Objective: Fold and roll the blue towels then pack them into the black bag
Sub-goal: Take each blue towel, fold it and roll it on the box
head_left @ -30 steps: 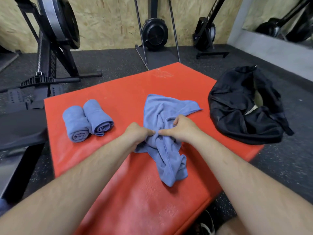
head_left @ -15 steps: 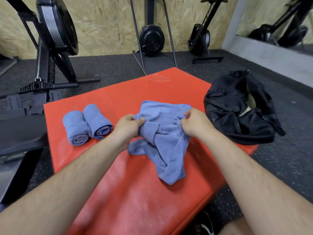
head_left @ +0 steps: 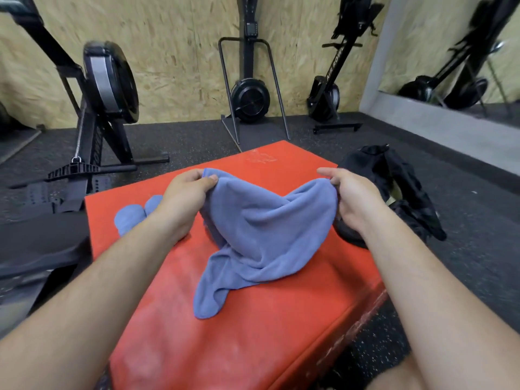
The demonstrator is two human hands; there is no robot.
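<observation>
My left hand [head_left: 185, 192] and right hand [head_left: 351, 198] each pinch a corner of the blue towel [head_left: 267, 235], its tail draped on the tabletop [head_left: 253, 347]; rolled towels [head_left: 132, 218] at nine o'clock, black bag [head_left: 399, 187] at two.

"AIRROW" on the right rowing machine [head_left: 334, 67]

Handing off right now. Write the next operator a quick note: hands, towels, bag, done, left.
Left hand pinches one top corner of the loose blue towel; right hand pinches the other. The towel hangs raised between them, its lower end draped on the red pad.
Two rolled towels lie on the pad's left side, partly hidden behind the left forearm. Black bag sits at the pad's right edge.
Done: two towels rolled. Left: fold and roll this one, then pack the towels into the bag.
</observation>
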